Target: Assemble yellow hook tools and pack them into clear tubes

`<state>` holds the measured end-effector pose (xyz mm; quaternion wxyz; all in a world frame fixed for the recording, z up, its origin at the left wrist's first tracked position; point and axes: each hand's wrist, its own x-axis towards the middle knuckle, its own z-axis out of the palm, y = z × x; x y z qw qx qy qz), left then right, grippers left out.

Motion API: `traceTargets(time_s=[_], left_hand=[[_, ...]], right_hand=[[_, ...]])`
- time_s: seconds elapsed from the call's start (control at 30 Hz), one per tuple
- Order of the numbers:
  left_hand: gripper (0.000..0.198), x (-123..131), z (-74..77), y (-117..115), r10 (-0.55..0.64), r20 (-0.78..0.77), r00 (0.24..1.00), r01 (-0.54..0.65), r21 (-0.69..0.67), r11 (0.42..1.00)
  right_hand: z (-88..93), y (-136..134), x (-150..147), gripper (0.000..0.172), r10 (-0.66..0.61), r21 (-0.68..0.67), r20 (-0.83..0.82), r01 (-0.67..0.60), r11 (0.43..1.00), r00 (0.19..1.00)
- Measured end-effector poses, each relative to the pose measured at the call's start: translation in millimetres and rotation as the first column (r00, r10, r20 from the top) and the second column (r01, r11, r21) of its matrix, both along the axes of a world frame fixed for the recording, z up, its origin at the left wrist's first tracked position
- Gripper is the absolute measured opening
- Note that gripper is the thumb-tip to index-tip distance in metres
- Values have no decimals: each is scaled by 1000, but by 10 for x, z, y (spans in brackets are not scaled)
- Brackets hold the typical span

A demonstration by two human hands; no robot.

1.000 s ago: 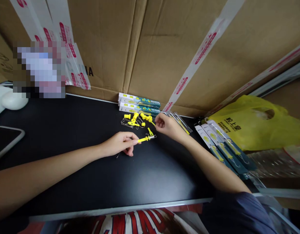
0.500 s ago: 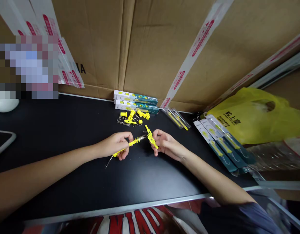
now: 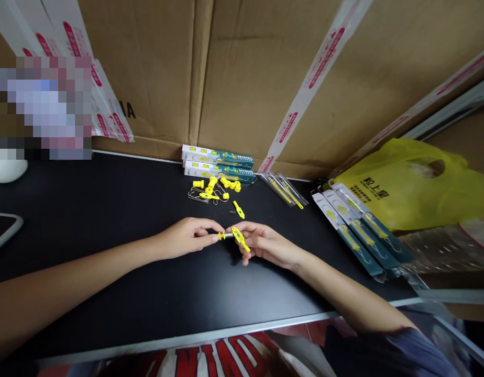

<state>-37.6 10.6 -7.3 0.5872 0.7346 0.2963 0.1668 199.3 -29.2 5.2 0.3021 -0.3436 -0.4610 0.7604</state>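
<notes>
My left hand (image 3: 189,236) pinches a thin yellow tool with a metal collar (image 3: 225,235), its tip pointing right. My right hand (image 3: 261,244) grips a small yellow plastic clip piece (image 3: 240,239) and holds it against that metal tip. Both hands meet just above the black table (image 3: 108,209), near its middle. Another loose yellow piece (image 3: 239,209) and a tiny spring (image 3: 232,211) lie just beyond the hands. A heap of small yellow parts and wire hooks (image 3: 214,190) lies farther back.
Two printed boxes (image 3: 217,162) lie against the cardboard wall (image 3: 242,68). Clear sleeves (image 3: 286,190) and several dark packaged items (image 3: 355,228) lie at the right, by a yellow plastic bag (image 3: 415,183). A phone (image 3: 2,230) and a white object (image 3: 8,170) are at the left.
My left hand turned the yellow tool so its metal end points right and drew it in. My right hand brought the clip piece onto that end. One yellow piece now lies on the table behind.
</notes>
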Motion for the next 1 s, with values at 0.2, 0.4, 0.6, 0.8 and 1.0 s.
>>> traceTargets(time_s=[0.2, 0.4, 0.6, 0.8, 1.0], left_hand=[[27, -24, 21, 5, -52, -25, 998, 51, -40, 998], [15, -54, 62, 40, -45, -15, 999, 43, -109, 993], [8, -44, 89, 27, -38, 17, 999, 39, -89, 995], [20, -31, 68, 21, -51, 42, 998, 53, -51, 997], [32, -4, 51, 15, -35, -8, 999, 35, 52, 998]], right_hand=[[-17, -10, -16, 28, -52, -40, -5, 52, 998, 999], [-40, 3, -5, 29, -66, -77, -26, 64, 995, 997], [-37, -10, -2, 26, -29, -68, -65, 24, 997, 997], [-30, -6, 2, 23, -6, -57, -110, 0, 998, 994], [-45, -15, 4, 22, -6, -42, -68, 4, 999, 998]])
